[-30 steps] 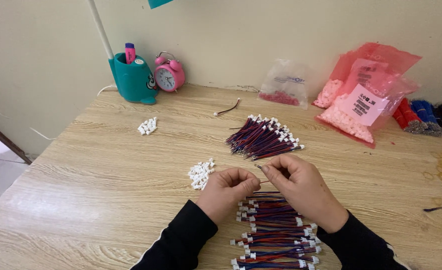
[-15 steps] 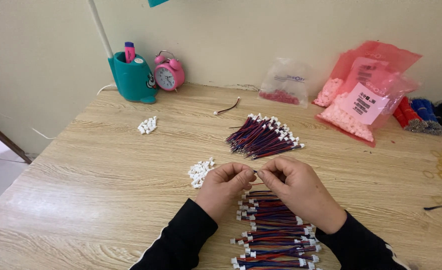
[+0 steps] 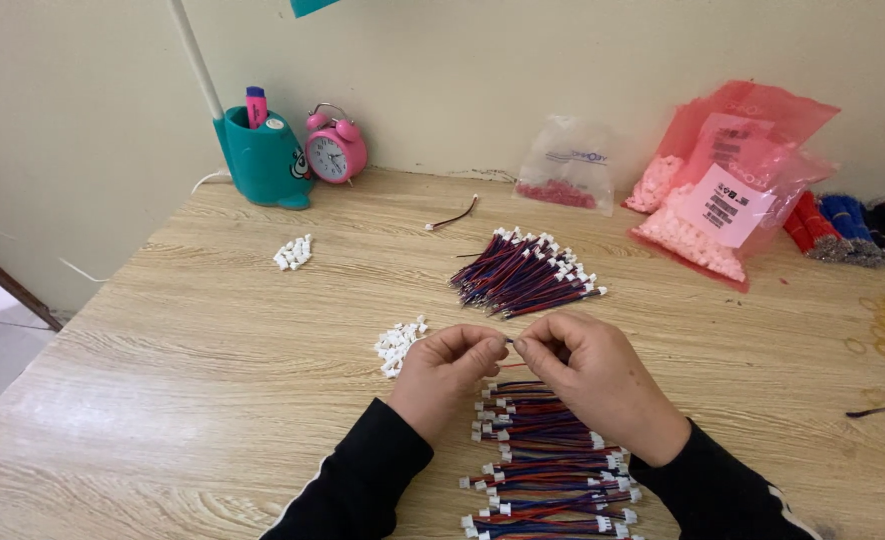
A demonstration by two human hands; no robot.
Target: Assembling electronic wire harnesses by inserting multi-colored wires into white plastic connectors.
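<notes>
Both hands meet over the wooden table [image 3: 213, 330]: the left hand [image 3: 445, 368] and right hand [image 3: 591, 372] each pinch, fingertips closed, one end of a thin wire lead [image 3: 510, 343] (too small to make out clearly). Finished red-and-blue wire leads [image 3: 548, 470] lie stacked beneath the wrists, loose white connector housings [image 3: 399, 343] just left of the left hand.

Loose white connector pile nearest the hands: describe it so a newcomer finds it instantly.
On the wooden table, find the left hand. The small white connector pile lies just beside it; the other pile sits farther back, near the teal holder.
</notes>
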